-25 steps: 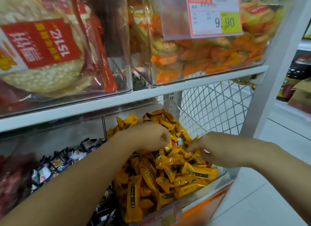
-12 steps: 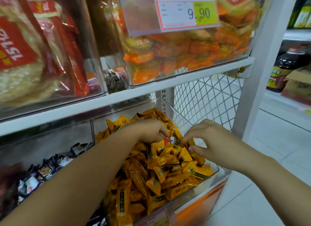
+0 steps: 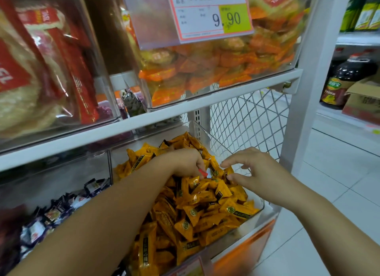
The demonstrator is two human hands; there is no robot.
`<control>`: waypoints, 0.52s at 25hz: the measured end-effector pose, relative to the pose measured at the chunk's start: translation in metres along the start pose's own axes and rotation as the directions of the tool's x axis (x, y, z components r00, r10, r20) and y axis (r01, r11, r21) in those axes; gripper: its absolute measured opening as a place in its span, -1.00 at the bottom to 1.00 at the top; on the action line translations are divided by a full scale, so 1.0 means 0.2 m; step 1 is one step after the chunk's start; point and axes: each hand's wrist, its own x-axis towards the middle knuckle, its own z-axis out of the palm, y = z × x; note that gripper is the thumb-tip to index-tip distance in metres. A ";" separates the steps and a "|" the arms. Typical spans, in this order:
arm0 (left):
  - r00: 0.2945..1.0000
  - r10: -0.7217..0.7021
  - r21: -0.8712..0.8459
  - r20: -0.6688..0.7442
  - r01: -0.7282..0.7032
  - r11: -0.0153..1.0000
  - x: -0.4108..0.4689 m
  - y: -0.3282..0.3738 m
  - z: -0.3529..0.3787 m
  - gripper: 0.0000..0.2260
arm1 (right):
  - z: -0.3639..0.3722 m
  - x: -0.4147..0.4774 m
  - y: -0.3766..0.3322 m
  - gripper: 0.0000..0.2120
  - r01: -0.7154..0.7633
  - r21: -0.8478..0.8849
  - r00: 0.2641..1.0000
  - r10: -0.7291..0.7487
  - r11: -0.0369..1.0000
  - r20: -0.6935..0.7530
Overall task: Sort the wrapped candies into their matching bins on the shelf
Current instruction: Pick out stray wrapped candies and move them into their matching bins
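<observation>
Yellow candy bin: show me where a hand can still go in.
Bare room only at the back right corner, between the yellow candies and the clear side wall, beside the right hand. Elsewhere it is heaped full.

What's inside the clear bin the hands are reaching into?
A pile of yellow wrapped candies fills the clear bin; the left hand pinches one red wrapper. Anything beneath the pile is covered.

white shelf (image 3: 144, 122) carries clear bin (image 3: 207, 136) of yellow candies (image 3: 205, 210), beside bin of dark candies (image 3: 57, 210).
</observation>
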 end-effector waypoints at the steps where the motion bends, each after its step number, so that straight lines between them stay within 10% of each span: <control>1: 0.998 -0.002 -0.044 -0.062 -0.001 0.999 -0.01 -0.01 -0.03 -0.88 | 0.00 0.00 0.00 -0.77 0.004 0.008 1.000 -0.004 1.000 0.002; 5: 0.937 -0.044 -0.137 -0.347 -0.005 0.991 -0.05 -0.05 -0.11 -0.84 | 0.00 0.00 0.01 -0.76 0.001 0.027 1.000 -0.001 1.000 -0.001; 13: 0.998 0.048 -0.064 -0.038 -0.050 0.997 0.04 0.05 -0.07 -0.86 | 0.00 -0.01 0.00 -0.79 0.018 0.032 1.000 -0.018 0.999 -0.015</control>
